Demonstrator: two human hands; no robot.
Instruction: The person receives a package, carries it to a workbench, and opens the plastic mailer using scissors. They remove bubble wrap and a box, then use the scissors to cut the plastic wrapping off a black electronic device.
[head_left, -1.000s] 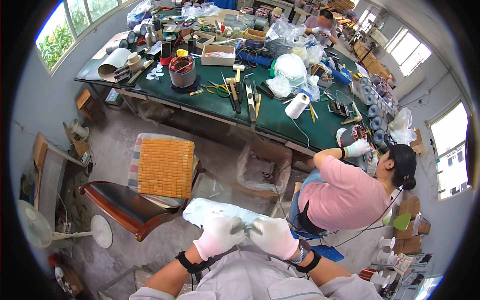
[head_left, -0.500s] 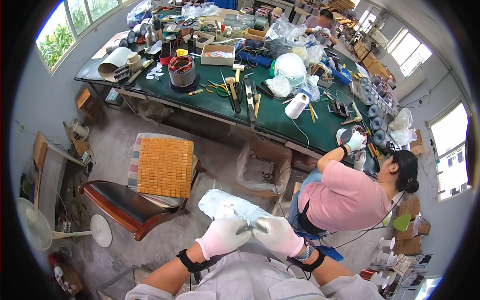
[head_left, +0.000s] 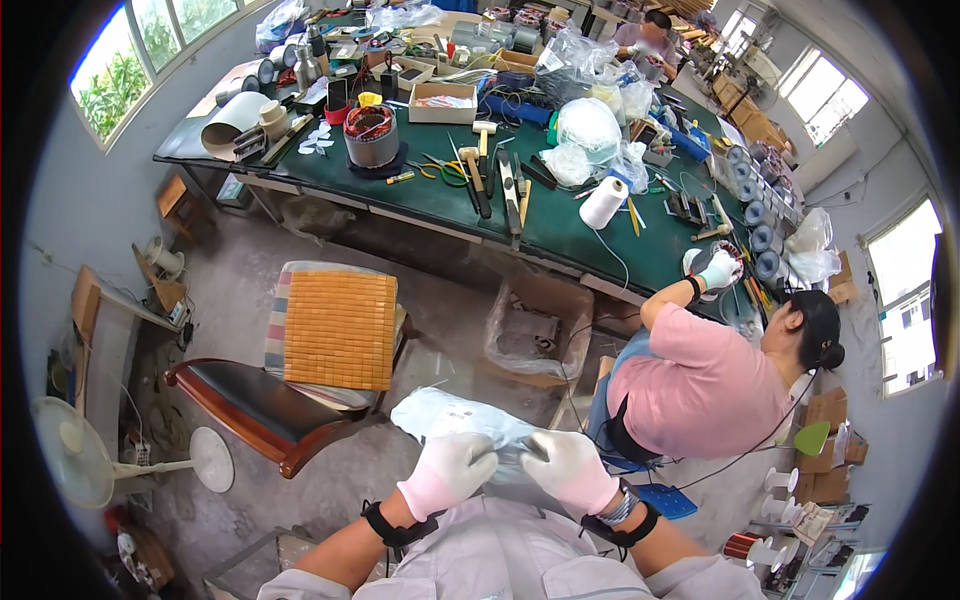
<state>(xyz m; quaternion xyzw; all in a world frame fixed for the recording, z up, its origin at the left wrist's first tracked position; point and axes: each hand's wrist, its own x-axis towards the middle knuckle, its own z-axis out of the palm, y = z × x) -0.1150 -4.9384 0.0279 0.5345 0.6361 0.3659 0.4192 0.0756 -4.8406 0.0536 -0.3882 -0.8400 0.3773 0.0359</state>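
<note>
In front of my body I hold a pale blue plastic parcel bag (head_left: 450, 410) by its near edge. It sticks out away from me toward the left, and a small printed patch shows on its top. My left hand (head_left: 452, 472), in a white glove with a pink cuff, pinches one side of that edge with curled fingers. On the other side, my right hand (head_left: 570, 472) is closed on the bag in a matching glove. A short stretch of crumpled plastic lies between the two hands. Whatever is inside the bag is hidden.
A chair (head_left: 338, 330) with a bamboo-tile seat stands to the left. Ahead, a green workbench (head_left: 440, 205) carries tools and a wound motor stator (head_left: 371, 138). Beneath it sits a lined carton (head_left: 540, 330). A co-worker in pink (head_left: 700, 395) sits close on my right. A fan (head_left: 75, 450) stands left.
My hands have moved slightly apart, and more of the bag's near edge shows between them. The bag's far end has shifted a little to the left.
</note>
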